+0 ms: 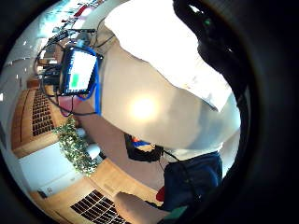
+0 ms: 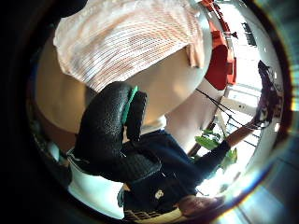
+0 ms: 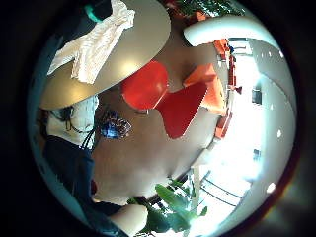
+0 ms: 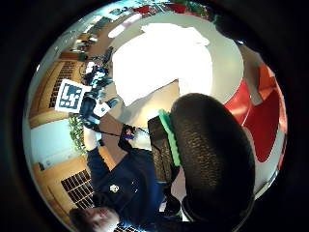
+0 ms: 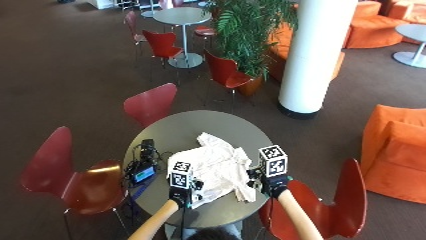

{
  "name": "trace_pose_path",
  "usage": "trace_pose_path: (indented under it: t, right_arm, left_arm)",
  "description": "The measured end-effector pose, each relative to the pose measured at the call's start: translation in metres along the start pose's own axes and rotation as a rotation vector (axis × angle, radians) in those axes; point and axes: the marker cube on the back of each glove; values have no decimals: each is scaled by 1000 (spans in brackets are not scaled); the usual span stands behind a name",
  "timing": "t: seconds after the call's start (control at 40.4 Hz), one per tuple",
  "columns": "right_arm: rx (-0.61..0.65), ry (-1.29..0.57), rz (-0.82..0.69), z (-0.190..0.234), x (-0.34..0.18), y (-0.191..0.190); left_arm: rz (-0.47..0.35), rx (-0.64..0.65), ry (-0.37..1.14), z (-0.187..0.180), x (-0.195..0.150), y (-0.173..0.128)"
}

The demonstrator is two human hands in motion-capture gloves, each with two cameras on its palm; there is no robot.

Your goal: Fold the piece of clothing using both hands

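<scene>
Looking down from above, we see one white shirt [image 5: 216,167] lying rumpled on the round desk [image 5: 173,131], spread from the middle toward the near edge. Our left hand [image 5: 181,196] is at the shirt's near left corner and our right hand [image 5: 271,185] is just beside its right side, near the desk's right edge. In this view marker blocks cover most of both hands, so we cannot tell there whether either one touches the cloth. The palm views show the left thumb [image 2: 114,123] and the right thumb [image 4: 212,154] sticking out relaxed with nothing pinched, the shirt [image 2: 126,44] lying beyond them. One small black device with a lit screen [image 5: 142,175] sits at the desk's left edge among tangled cables. We count four red chairs [image 5: 80,180] around the desk; the one on the right is partly cut off by our right forearm.
</scene>
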Motion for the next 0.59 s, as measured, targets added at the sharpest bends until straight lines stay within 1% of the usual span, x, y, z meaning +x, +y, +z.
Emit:
trace_pose_path:
  t: [0.049,0.148,0.198,0.247,0.322,0.445,0.594]
  right_arm:
    - [-5,-5,-2,4,1,-1]
    - [-35,-12,0,11,4,0]
    - [-46,-8,5,17,8,-3]
    - [-53,-4,10,22,11,-5]
    - [-65,-9,16,27,14,-7]
    - [-96,-21,15,35,16,-10]
    - [-123,-52,-17,51,13,-24]
  left_arm:
    - [6,-48,12,11,2,-4]
    - [5,-248,34,32,5,-8]
    - [-13,-266,7,34,6,-6]
    - [-44,-270,-19,27,8,6]
    - [-51,-225,-18,18,12,16]
    - [-74,-167,-62,19,13,10]
    - [-49,-63,-141,22,15,-1]
